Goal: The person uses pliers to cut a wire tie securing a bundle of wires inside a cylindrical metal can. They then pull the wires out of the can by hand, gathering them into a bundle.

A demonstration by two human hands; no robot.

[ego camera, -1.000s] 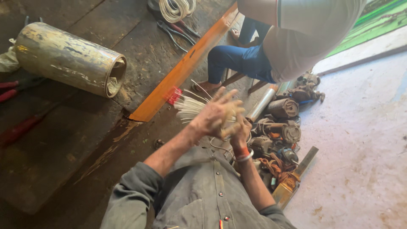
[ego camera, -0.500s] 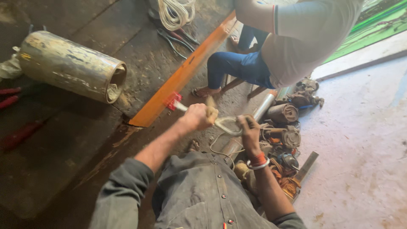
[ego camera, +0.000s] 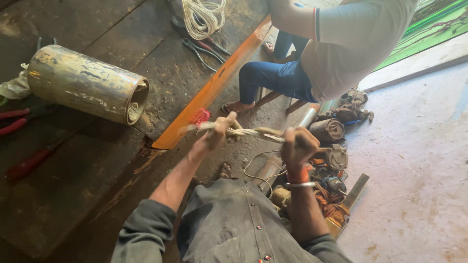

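Both hands have drawn apart, stretching the pale twisted bundle (ego camera: 243,131) beside the orange beam (ego camera: 214,85); left hand (ego camera: 217,131) and right hand (ego camera: 298,145) fingers pinch it tight. Keeping tension even seems wise.

The twisted bundle (ego camera: 248,131) is pale cream with a red end. The big metal tube (ego camera: 85,85) is silver with yellow patches. The long bar (ego camera: 214,85) is orange. The wristband (ego camera: 297,176) is orange.
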